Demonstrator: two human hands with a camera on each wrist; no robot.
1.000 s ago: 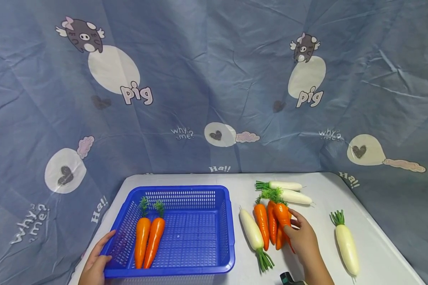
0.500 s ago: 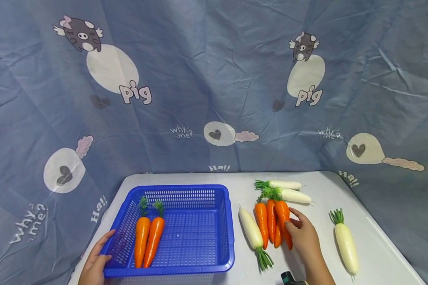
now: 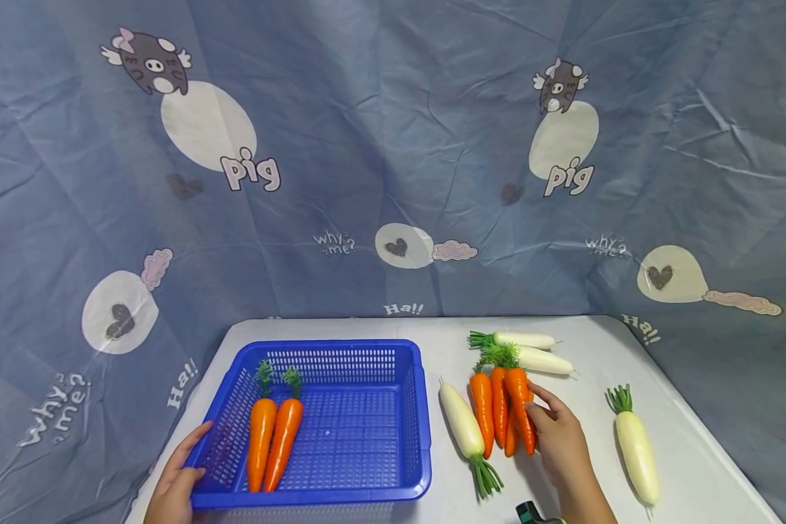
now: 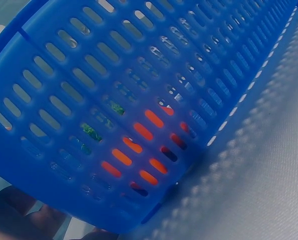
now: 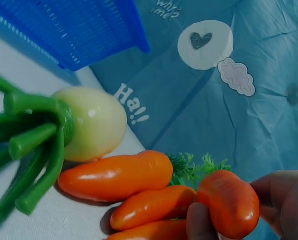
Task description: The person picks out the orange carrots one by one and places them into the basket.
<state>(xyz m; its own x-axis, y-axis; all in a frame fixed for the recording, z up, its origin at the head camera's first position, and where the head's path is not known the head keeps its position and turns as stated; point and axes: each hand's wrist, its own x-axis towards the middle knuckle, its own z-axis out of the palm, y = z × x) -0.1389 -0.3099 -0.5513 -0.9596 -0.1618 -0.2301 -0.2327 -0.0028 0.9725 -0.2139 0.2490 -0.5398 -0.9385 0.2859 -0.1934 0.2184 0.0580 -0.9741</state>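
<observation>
Touching a blue basket (image 3: 314, 498) at its near-left corner with the left hand (image 3: 172, 486), perhaps to steady it; cannot tell whether gripping. Pinching the topmost carrot (image 3: 520, 402) in the right hand (image 3: 560, 438), over other carrots (image 3: 482, 413), probably as easiest to reach. Set on a white tabletop (image 3: 440, 349), before pig-printed blue cloth (image 3: 340, 167).

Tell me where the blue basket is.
In the head view, the blue basket sits on the left of the table, between the left hand and a white radish.
</observation>
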